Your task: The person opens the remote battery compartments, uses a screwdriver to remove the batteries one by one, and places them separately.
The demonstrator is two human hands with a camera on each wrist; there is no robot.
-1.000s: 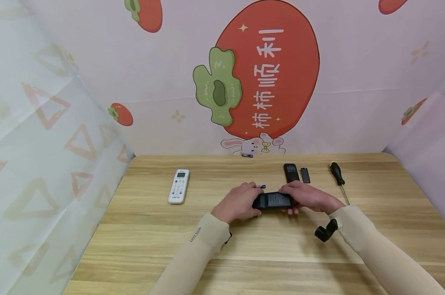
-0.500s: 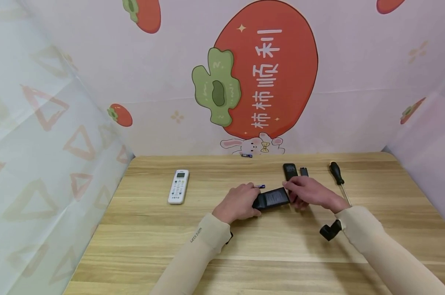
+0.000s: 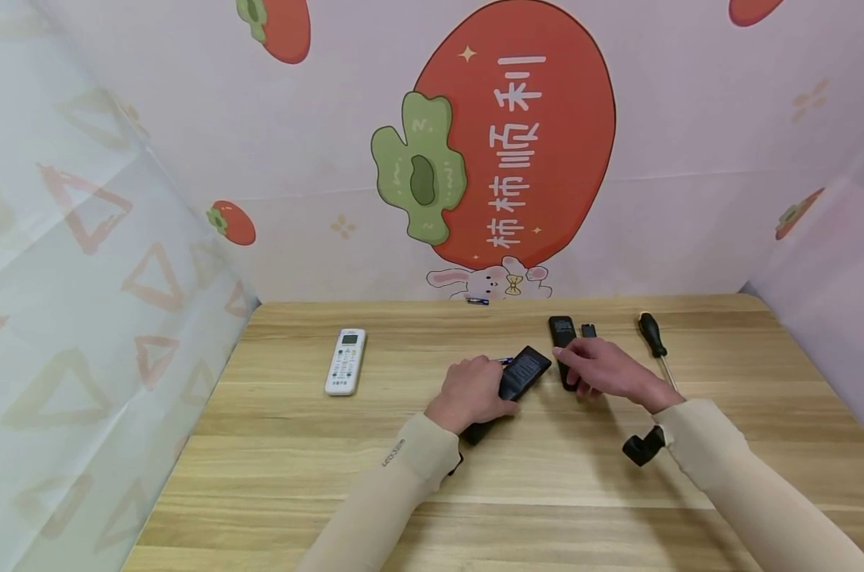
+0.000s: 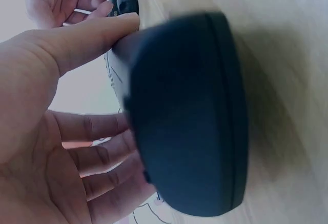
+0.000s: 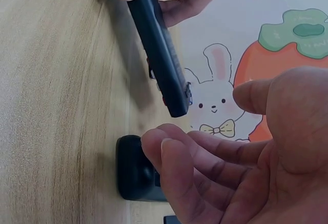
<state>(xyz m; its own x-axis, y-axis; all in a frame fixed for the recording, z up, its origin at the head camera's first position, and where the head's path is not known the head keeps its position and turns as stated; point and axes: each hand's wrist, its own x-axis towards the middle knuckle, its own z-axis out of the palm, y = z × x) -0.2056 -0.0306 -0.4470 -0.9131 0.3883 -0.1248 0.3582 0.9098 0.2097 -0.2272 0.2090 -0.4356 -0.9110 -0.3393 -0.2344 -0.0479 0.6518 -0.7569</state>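
Note:
My left hand [image 3: 474, 391] grips a black remote control [image 3: 524, 373] by its sides, thumb on one edge and fingers on the other. It sits diagonally over the table, its labelled back facing up; in the left wrist view its rounded end [image 4: 189, 116] is close to the camera. My right hand [image 3: 610, 369] holds nothing, with fingers loosely curled and thumb apart. Below that hand lies a second black remote control [image 3: 563, 330], label up, partly covered by the fingers. A small black cover-like piece [image 3: 589, 329] lies beside it, also partly hidden.
A white remote control [image 3: 346, 361] lies on the left of the wooden table [image 3: 296, 469]. At the right is a screwdriver [image 3: 652, 334] with a black handle. One small blue battery-like cylinder [image 3: 478, 301] lies by the back wall, another [image 3: 505, 361] behind the held remote.
The right hand has let go of the remote control and moved right. The left hand has turned the remote from nearly level to a diagonal, its far end swinging up and away.

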